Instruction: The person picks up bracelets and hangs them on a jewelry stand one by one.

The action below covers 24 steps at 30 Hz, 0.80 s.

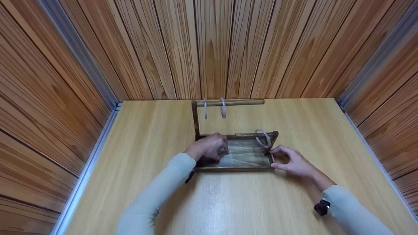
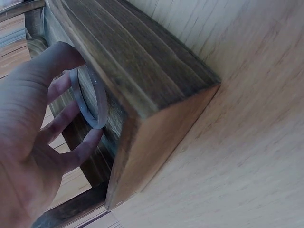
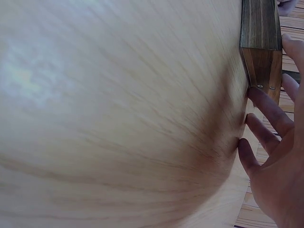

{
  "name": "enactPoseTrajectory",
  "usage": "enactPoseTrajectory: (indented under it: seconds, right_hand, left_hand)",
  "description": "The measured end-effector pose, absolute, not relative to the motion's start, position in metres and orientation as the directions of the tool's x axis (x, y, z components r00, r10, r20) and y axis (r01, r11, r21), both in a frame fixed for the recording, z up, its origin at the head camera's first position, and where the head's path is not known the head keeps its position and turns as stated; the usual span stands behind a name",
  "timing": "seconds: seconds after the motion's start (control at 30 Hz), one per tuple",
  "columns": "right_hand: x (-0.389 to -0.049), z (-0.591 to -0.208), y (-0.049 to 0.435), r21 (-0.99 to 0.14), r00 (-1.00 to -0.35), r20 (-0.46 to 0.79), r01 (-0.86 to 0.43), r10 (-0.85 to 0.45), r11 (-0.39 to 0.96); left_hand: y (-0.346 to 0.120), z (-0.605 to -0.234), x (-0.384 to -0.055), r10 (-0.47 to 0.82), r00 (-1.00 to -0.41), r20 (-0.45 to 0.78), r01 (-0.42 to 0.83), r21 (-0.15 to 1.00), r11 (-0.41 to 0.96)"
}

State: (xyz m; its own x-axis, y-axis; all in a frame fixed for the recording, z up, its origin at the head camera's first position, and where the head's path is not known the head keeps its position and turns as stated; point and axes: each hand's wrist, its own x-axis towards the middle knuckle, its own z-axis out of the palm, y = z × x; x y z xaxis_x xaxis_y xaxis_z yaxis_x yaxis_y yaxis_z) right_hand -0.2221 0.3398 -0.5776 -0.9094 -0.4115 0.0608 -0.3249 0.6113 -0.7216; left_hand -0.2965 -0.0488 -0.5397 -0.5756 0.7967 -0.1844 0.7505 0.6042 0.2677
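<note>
A dark wooden stand (image 1: 235, 169) with a shallow tray base rests on the table. My left hand (image 1: 212, 147) is inside the tray's left half. In the left wrist view its curled thumb and fingers hold a pale ring (image 2: 99, 102) just inside the tray wall; the head view hides this ring. My right hand (image 1: 294, 161) grips the tray's right end, thumb near the front corner, with other fingertips touching the end wall and table. Two pale rings, a left ring (image 1: 205, 109) and a right ring (image 1: 223, 108), hang on the upper rod (image 1: 245, 102). Another pale ring (image 1: 267, 139) leans at the back right corner.
The light wood table (image 1: 147, 130) extends around the stand. Slatted wooden walls (image 1: 212, 49) enclose the back and sides, with metal rails (image 1: 88, 182) along the side edges. A short upright post (image 1: 274, 138) rises at the tray's right end; a taller post (image 1: 195, 119) carries the rod.
</note>
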Motion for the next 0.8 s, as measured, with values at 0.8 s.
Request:
enactPoseTrajectory:
  seconds: [0.8]
  right_hand:
    - [-0.2214,-0.5764,0.3402,-0.734,-0.899,0.100,-0.355,-0.426,0.579]
  left_hand:
    - [-0.0510,-0.5396,-0.2936,0.799,-0.583,-0.148,0.742,0.305,0.597]
